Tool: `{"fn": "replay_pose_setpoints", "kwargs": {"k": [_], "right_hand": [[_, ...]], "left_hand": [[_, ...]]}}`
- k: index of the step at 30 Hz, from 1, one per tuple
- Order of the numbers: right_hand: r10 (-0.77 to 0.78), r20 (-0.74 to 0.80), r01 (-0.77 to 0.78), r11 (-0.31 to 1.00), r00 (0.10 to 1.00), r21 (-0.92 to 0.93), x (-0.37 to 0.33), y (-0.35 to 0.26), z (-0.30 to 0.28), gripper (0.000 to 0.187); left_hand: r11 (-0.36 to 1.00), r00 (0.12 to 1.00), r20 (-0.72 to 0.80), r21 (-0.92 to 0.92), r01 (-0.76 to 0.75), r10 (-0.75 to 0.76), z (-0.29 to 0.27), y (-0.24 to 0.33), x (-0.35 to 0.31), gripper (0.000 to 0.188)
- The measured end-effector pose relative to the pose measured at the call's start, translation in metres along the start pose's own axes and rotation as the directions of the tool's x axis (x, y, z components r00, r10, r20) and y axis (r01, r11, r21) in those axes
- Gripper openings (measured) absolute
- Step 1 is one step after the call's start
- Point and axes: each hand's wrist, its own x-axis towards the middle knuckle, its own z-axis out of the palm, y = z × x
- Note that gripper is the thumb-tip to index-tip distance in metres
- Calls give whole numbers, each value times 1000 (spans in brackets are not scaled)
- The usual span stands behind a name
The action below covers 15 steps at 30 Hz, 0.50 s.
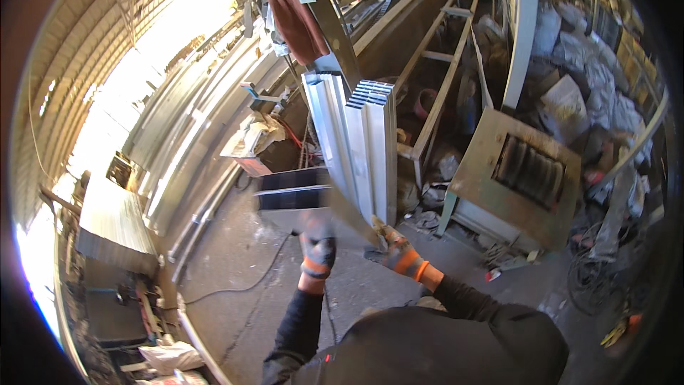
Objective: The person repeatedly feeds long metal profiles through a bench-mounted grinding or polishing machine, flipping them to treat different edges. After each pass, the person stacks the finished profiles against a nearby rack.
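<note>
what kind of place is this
Probably a metal fabrication workshop or yard. Long aluminium profiles stand bundled on end, more metal lengths lie stacked along the left, and a steel frame lies on the concrete floor.

Grey-white filled sacks piled at right, white bags lower left

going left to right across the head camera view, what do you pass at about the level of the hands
Corrugated metal sheet → left hand in an orange and grey glove → right hand, gloved the same, on a long metal strip → green metal box with a slotted opening → tangle of wires.
</note>
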Motion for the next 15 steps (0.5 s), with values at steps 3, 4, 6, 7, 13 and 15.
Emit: {"fn": "replay_pose_setpoints", "kwargs": {"k": [3, 4, 6, 7, 13, 15], "right_hand": [[-160, -30, 162, 983, 987, 90, 24, -8, -34, 68], [-144, 26, 133, 957, 989, 257, 36, -8, -40, 69], [-61, -46, 63, 997, 997, 48, 60, -3, -59, 69], [-58, -106, 33, 973, 993, -227, 74, 1, -67, 69], [-96, -394, -177, 780, 914, -600, 198, 75, -87, 64], [-1, -444, -274, 786, 896, -554, 253, 102, -91, 66]], "left_hand": [[980, 948, 308, -201, -16, 79, 52, -2, 62, 35], [964, 914, 401, -263, 42, 70, 61, -4, 77, 53], [963, 867, 490, -267, 43, 97, 71, -15, 118, 71], [979, 848, 511, -199, -46, 143, 71, -21, 146, 70], [997, 888, 458, 75, 3, -37, 30, -75, 282, 94], [914, 903, 421, 394, -102, -81, 14, -99, 333, 95]]}}
